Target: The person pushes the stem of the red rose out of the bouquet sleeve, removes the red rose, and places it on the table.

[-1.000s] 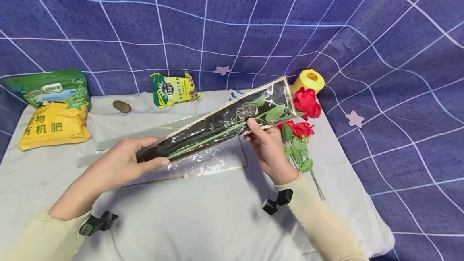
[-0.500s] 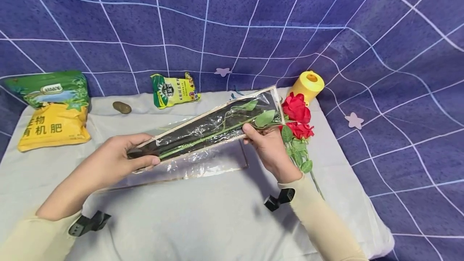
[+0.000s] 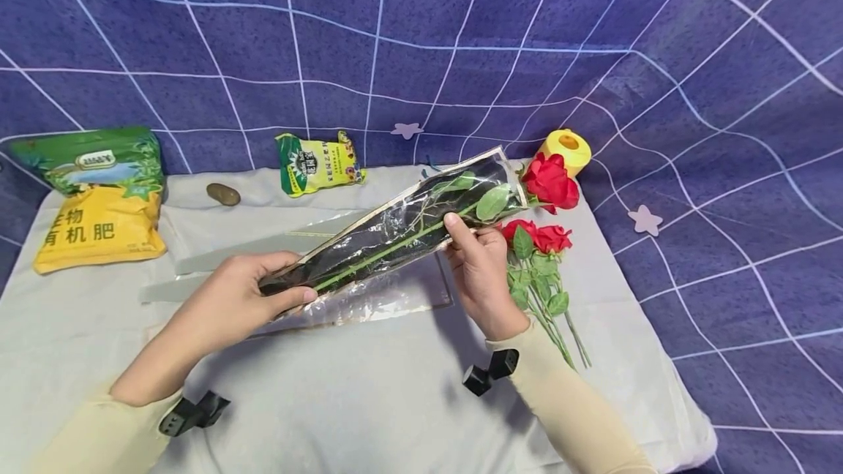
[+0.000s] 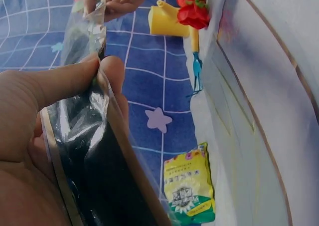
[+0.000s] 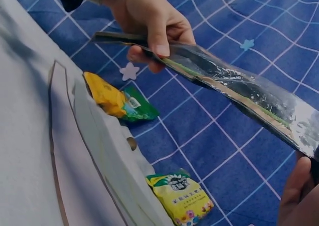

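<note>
A red rose [image 3: 552,181] lies in a clear, black-backed flower sleeve [image 3: 402,222] with a pale gold edge. Its bloom sticks out of the wide end at the right, while its green stem and leaves show through the film. My left hand [image 3: 240,298] pinches the narrow end between thumb and fingers. Near the mouth, my right hand [image 3: 481,269] grips the lower edge, thumb on top and fingers underneath. The sleeve is held tilted above the table, its right end higher. In the left wrist view the narrow end of the sleeve [image 4: 107,171] passes through my left hand.
More red roses [image 3: 553,238] lie at the right, before a yellow watering can [image 3: 566,151]. Flat clear sleeves [image 3: 395,291] lie beneath my hands. Behind are a yellow-green packet [image 3: 320,163], a brown stone [image 3: 223,194] and a large fertilizer bag [image 3: 102,203] at left.
Both hands first shift the sleeve and rose left and slightly down, then back to the right and up. The left hand ends further right than before; both grips stay.
</note>
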`<state>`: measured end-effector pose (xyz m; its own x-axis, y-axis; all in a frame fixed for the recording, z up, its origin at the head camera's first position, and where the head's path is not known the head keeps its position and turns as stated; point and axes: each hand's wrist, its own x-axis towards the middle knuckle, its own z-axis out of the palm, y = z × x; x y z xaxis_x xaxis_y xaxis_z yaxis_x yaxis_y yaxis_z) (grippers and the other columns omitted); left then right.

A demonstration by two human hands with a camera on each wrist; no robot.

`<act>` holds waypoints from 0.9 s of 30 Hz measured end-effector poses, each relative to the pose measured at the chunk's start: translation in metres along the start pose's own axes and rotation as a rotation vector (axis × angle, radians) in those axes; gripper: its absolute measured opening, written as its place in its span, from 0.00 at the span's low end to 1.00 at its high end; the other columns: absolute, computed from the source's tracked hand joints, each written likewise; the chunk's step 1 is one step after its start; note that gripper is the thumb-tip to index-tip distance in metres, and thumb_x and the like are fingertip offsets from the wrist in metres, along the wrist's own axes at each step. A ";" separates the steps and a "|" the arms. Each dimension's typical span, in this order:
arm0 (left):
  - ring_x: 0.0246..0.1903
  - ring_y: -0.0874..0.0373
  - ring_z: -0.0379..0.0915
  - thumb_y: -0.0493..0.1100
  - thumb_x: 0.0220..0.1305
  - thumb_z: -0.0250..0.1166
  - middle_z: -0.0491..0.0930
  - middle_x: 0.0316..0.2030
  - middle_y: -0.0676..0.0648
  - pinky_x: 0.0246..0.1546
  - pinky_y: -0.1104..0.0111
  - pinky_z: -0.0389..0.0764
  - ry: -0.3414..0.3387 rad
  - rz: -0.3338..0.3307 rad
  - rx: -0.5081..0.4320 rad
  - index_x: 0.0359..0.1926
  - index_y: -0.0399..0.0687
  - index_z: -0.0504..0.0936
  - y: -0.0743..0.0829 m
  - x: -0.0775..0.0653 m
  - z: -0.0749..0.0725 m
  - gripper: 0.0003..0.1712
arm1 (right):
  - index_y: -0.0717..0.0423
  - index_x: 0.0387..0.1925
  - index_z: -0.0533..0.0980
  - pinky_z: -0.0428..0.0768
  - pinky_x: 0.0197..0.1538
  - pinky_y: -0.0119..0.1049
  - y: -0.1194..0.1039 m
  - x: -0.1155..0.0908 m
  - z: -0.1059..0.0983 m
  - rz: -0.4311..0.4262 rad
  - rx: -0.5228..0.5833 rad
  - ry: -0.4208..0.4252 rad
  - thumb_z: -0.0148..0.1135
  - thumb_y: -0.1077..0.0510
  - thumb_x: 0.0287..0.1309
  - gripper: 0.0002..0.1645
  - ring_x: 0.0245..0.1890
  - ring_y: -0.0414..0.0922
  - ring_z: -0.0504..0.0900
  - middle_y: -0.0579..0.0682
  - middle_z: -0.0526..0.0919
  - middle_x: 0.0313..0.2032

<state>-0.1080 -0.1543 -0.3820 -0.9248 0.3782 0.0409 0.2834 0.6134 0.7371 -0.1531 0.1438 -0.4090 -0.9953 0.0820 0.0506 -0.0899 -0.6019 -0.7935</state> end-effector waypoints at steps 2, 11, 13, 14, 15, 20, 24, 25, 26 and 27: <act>0.29 0.63 0.71 0.58 0.56 0.66 0.79 0.31 0.60 0.31 0.68 0.72 0.024 -0.002 0.011 0.37 0.61 0.80 0.001 0.000 0.003 0.11 | 0.65 0.42 0.77 0.78 0.34 0.32 0.001 -0.002 0.001 -0.019 -0.024 0.015 0.68 0.63 0.52 0.15 0.30 0.43 0.81 0.55 0.82 0.36; 0.32 0.64 0.78 0.54 0.55 0.69 0.82 0.35 0.58 0.26 0.68 0.76 0.018 -0.025 -0.091 0.46 0.57 0.81 0.008 0.005 0.013 0.18 | 0.63 0.35 0.78 0.76 0.32 0.32 0.005 -0.008 0.010 -0.061 -0.039 -0.025 0.68 0.68 0.51 0.08 0.25 0.42 0.76 0.53 0.80 0.30; 0.33 0.64 0.78 0.54 0.55 0.69 0.83 0.34 0.58 0.27 0.68 0.77 0.017 -0.035 -0.110 0.46 0.57 0.81 0.009 0.005 0.012 0.18 | 0.63 0.36 0.78 0.75 0.32 0.33 0.005 -0.008 0.010 -0.064 -0.062 -0.035 0.68 0.69 0.50 0.09 0.25 0.42 0.75 0.54 0.80 0.30; 0.34 0.64 0.79 0.53 0.55 0.69 0.83 0.34 0.58 0.27 0.68 0.78 0.016 -0.038 -0.122 0.46 0.57 0.81 0.010 0.004 0.011 0.18 | 0.63 0.36 0.78 0.75 0.31 0.32 0.005 -0.009 0.010 -0.058 -0.076 -0.042 0.68 0.69 0.50 0.10 0.25 0.42 0.75 0.54 0.80 0.30; 0.34 0.65 0.79 0.53 0.55 0.69 0.83 0.33 0.58 0.27 0.68 0.78 0.018 -0.037 -0.127 0.46 0.57 0.81 0.010 0.004 0.010 0.18 | 0.62 0.37 0.77 0.75 0.31 0.32 0.005 -0.009 0.010 -0.049 -0.100 -0.047 0.68 0.68 0.50 0.11 0.25 0.42 0.76 0.54 0.80 0.31; 0.34 0.67 0.79 0.43 0.57 0.69 0.83 0.33 0.61 0.30 0.68 0.79 -0.008 -0.001 -0.172 0.47 0.61 0.80 0.014 0.006 0.010 0.16 | 0.61 0.40 0.77 0.76 0.32 0.32 0.012 -0.015 0.008 0.003 -0.170 -0.069 0.69 0.66 0.50 0.14 0.25 0.42 0.76 0.53 0.81 0.30; 0.34 0.67 0.79 0.38 0.56 0.69 0.83 0.32 0.61 0.30 0.68 0.79 -0.020 0.020 -0.186 0.47 0.63 0.80 0.016 0.007 0.011 0.19 | 0.60 0.41 0.76 0.75 0.31 0.32 0.016 -0.018 0.009 0.026 -0.170 -0.074 0.69 0.65 0.50 0.15 0.24 0.41 0.75 0.52 0.81 0.31; 0.34 0.67 0.79 0.37 0.56 0.69 0.82 0.32 0.61 0.30 0.68 0.79 -0.018 0.019 -0.183 0.47 0.64 0.80 0.016 0.007 0.011 0.19 | 0.60 0.41 0.76 0.75 0.31 0.32 0.016 -0.018 0.009 0.035 -0.172 -0.075 0.69 0.65 0.50 0.15 0.25 0.41 0.75 0.51 0.80 0.32; 0.34 0.67 0.79 0.38 0.56 0.69 0.82 0.32 0.62 0.31 0.68 0.79 -0.015 0.017 -0.176 0.47 0.64 0.80 0.016 0.007 0.011 0.19 | 0.60 0.42 0.76 0.74 0.31 0.32 0.015 -0.018 0.009 0.043 -0.173 -0.077 0.69 0.64 0.50 0.16 0.25 0.41 0.74 0.52 0.80 0.32; 0.34 0.67 0.79 0.40 0.56 0.69 0.82 0.32 0.62 0.31 0.68 0.78 -0.012 0.015 -0.163 0.46 0.65 0.80 0.016 0.007 0.011 0.18 | 0.60 0.43 0.76 0.74 0.31 0.31 0.015 -0.018 0.008 0.052 -0.174 -0.078 0.69 0.64 0.51 0.16 0.25 0.40 0.74 0.52 0.80 0.33</act>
<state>-0.1069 -0.1347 -0.3775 -0.9174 0.3954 0.0448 0.2510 0.4875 0.8363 -0.1368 0.1270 -0.4168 -0.9988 -0.0111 0.0486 -0.0382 -0.4572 -0.8885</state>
